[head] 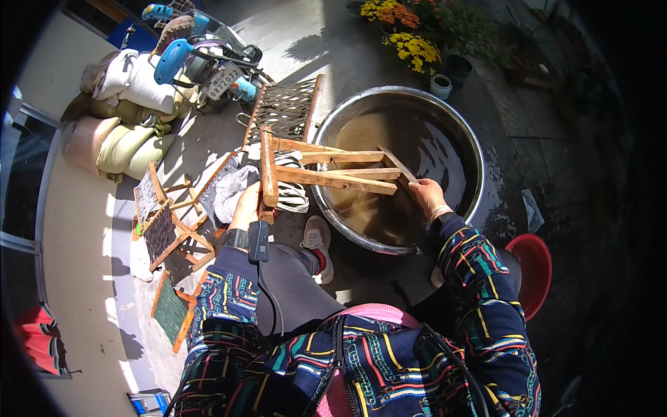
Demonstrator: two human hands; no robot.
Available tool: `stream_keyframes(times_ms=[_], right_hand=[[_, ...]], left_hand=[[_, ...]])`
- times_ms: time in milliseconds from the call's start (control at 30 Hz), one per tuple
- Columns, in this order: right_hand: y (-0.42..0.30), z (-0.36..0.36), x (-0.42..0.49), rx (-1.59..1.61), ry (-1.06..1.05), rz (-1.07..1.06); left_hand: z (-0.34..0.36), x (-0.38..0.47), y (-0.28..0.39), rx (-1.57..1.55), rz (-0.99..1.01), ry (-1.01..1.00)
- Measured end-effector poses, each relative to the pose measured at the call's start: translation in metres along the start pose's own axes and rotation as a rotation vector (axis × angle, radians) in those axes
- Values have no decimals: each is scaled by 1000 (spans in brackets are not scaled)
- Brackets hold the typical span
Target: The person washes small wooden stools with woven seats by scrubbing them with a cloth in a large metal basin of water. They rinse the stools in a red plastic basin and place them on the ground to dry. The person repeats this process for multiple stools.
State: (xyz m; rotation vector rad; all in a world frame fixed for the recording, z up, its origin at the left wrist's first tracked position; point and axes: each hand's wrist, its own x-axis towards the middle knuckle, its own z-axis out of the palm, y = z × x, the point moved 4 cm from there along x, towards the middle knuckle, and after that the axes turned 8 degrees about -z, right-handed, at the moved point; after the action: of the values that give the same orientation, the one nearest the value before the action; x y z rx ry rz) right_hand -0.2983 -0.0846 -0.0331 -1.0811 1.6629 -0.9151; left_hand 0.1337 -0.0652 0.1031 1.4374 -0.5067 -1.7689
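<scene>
A wooden folding stool (336,180) with pale woven straps (292,195) lies sideways between my hands, its legs reaching over a wide metal basin (397,94). My left hand (249,204) grips the seat end, partly hidden behind a wooden rail. At the other end, my right hand (430,196) holds the crossbar (398,164) joining the legs. Murky brown water (370,125) fills much of the basin below. Beside my left hand a grey cloth (232,185) rests on another stool.
Several folding stools (164,234) stand on the left. Beyond my left hand is a stool with dark webbing (286,109). Stuffed sacks (125,140) and a blue vehicle (174,60) are behind. A red tub (534,273) sits at right, potted flowers (414,49) at the back.
</scene>
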Motion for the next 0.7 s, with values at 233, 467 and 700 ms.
stream_keyframes(times_ms=[233, 467, 700], right_hand=[[-8, -2, -6, 173, -60, 77], [-4, -7, -5, 348, -7, 102], [14, -5, 3, 275, 1, 120]], left_hand=[[12, -15, 5, -107, -42, -76], [0, 0, -2, -99, -11, -54], [0, -5, 3, 17, -4, -28]])
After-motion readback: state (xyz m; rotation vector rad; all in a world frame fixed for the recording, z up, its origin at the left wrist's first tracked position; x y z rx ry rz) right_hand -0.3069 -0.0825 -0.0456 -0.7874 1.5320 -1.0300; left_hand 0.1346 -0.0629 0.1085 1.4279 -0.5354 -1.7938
